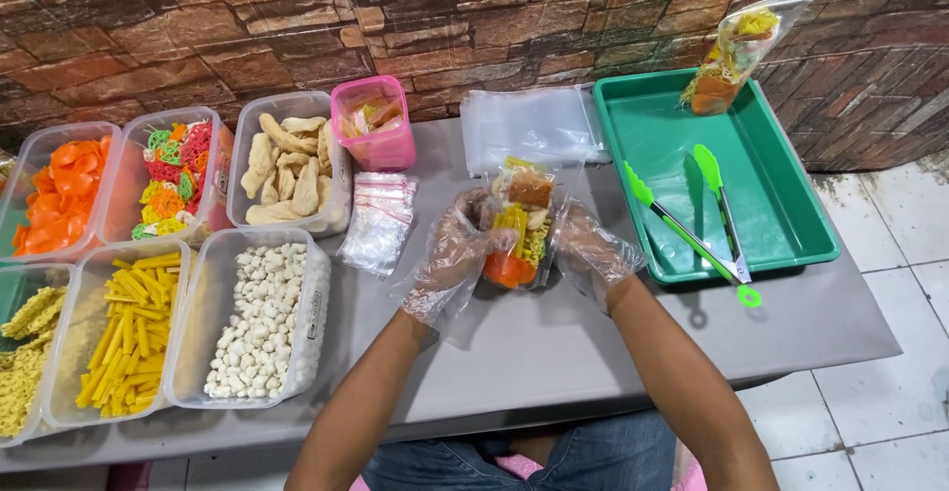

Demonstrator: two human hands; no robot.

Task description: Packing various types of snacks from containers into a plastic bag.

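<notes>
- Denim-clad knees (514, 461) of the seated person sit nearest the lens, below both bare forearms that reach up over the grey table (554, 353).
- Left hand (453, 254), in a loose clear plastic glove, curls its fingers around the left side of a small clear bag of mixed crackers (519, 229).
- Right hand (591, 249), gloved the same way, closes on the bag's right side, so the bag stands upright between the two hands, just above the tabletop.
- Inside the bag: orange pieces at the bottom, yellow sticks and noodle bits in the middle, a brown piece on top.
- Beyond the hands lies a stack of empty clear bags (534, 125).
- Right of the right hand, a green tray (781, 224) holds green-tipped tongs (692, 224); a filled bag (736, 51) leans at its far corner against the brick wall.
- Left of the left hand lie small zip bags (378, 219), a pink cup (374, 122) and clear tubs: white puff balls (259, 318), yellow sticks (129, 338), yellow noodle cakes (25, 357), pale long crackers (289, 160), multicoloured lattice crackers (173, 177) and orange chips (59, 194).
</notes>
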